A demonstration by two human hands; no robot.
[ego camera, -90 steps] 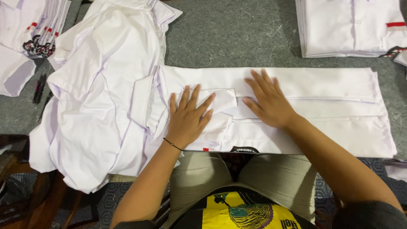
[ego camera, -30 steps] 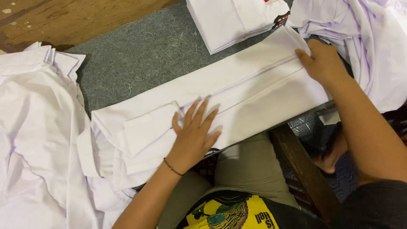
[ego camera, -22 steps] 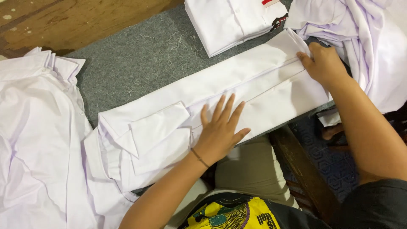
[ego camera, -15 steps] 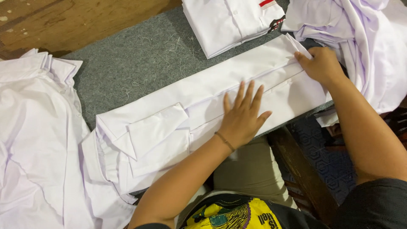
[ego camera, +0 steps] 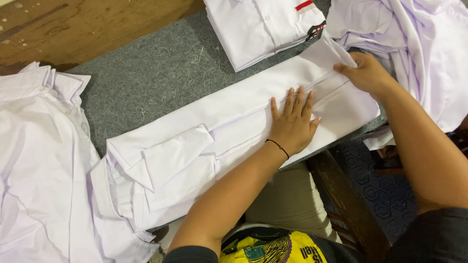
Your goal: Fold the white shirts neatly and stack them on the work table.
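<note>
A white shirt (ego camera: 204, 131), folded into a long narrow strip, lies slantwise on the grey felt table (ego camera: 161, 78). My left hand (ego camera: 292, 122) presses flat on its middle, fingers spread, a thin dark band on the wrist. My right hand (ego camera: 366, 73) rests at the strip's far right end, fingers curled on the cloth edge near the hem. A cuffed sleeve (ego camera: 175, 156) is folded over the strip's left part.
A stack of folded white shirts (ego camera: 263, 27) with a red tab sits at the top. Loose white shirts are heaped at the left (ego camera: 44, 170) and at the upper right (ego camera: 419, 44). Bare wood (ego camera: 83, 24) shows beyond the felt. A wooden stool edge (ego camera: 341, 195) is below the table.
My left hand has slid rightward along the folded shirt, from beside the cuffed sleeve to the middle. My right hand has stayed at the right end.
</note>
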